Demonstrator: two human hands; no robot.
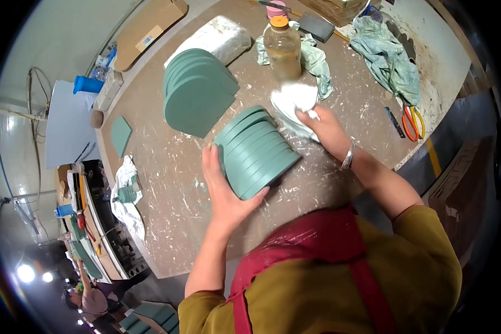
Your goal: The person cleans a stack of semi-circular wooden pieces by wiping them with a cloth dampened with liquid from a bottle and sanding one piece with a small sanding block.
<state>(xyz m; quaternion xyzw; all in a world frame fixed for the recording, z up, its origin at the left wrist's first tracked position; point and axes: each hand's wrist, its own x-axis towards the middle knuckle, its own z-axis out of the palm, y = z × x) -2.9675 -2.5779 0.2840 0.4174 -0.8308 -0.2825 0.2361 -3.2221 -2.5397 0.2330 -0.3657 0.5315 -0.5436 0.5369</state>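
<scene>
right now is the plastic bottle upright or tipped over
Upright: the plastic bottle stands on the table with its orange cap on top.

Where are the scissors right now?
The orange-handled scissors lie near the table's right edge, below the crumpled green cloth, to the right of the right hand.
</scene>
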